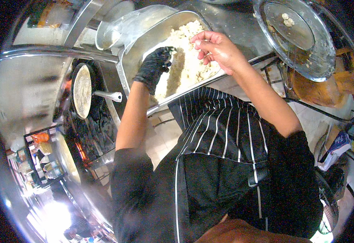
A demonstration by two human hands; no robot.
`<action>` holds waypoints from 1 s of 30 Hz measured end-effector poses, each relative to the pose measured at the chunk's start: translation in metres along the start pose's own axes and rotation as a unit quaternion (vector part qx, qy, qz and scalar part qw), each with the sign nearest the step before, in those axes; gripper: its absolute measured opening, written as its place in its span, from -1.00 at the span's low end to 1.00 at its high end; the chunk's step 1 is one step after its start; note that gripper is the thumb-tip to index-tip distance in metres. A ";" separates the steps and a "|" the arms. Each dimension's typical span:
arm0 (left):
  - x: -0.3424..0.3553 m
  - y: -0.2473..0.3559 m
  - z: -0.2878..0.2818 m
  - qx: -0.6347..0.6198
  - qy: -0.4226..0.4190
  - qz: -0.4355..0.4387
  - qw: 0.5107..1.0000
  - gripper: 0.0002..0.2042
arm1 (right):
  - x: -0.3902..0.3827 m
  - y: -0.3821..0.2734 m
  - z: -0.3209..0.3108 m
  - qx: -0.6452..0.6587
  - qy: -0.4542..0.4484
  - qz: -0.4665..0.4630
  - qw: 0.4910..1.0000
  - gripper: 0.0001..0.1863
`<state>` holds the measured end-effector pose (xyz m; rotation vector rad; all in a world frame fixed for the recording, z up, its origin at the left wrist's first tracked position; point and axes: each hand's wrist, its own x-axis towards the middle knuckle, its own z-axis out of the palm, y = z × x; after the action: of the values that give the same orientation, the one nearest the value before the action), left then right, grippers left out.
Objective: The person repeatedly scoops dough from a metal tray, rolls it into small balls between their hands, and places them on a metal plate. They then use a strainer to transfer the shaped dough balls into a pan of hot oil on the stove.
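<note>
A deep rectangular metal pan (135, 65) in front of me holds pale, crumbly lumps of food (187, 32), whose exact kind I cannot make out. The lumps lie mostly along the pan's right side, and a strip of its bottom shows through the middle. My left hand (154, 68), in a black glove, is over the pan's left part with its fingers curled inward; what they hold, if anything, is hidden. Bare, my right hand (216, 52) hovers above the lumps on the right, its fingers loosely bent and apart, with nothing plainly in them.
Left of the pan, a round frying pan (82, 91) with a pale layer in it sits on a stove, flames showing nearby. A clear plastic bag (146, 23) lies behind the metal pan. At upper right stands a large round metal bowl (324, 52) with a few pale lumps.
</note>
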<state>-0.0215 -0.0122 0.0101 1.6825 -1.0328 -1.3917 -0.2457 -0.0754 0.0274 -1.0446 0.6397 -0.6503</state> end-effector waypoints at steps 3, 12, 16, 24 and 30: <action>-0.006 0.005 0.002 -0.101 -0.015 0.035 0.994 -0.76 | -0.001 0.000 0.001 0.025 0.010 -0.005 1.000 -0.81; -0.003 0.010 0.012 -0.247 0.034 -0.007 0.968 -0.70 | -0.008 -0.005 -0.005 0.115 0.030 -0.002 0.993 -0.63; -0.001 0.011 0.018 -0.280 0.120 0.017 0.952 -0.63 | -0.003 -0.006 -0.006 0.042 0.129 -0.029 0.990 -0.60; -0.008 0.024 0.033 -0.240 0.141 0.107 0.955 -0.67 | -0.012 -0.008 -0.013 0.032 0.045 -0.143 0.988 -0.86; -0.009 0.026 0.030 -0.285 0.074 0.017 0.956 -0.68 | -0.023 -0.011 -0.023 0.115 -0.039 -0.051 0.991 -0.86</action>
<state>-0.0558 -0.0165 0.0323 1.3032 -0.5024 -1.3523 -0.2794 -0.0755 0.0327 -0.8872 0.4331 -0.7496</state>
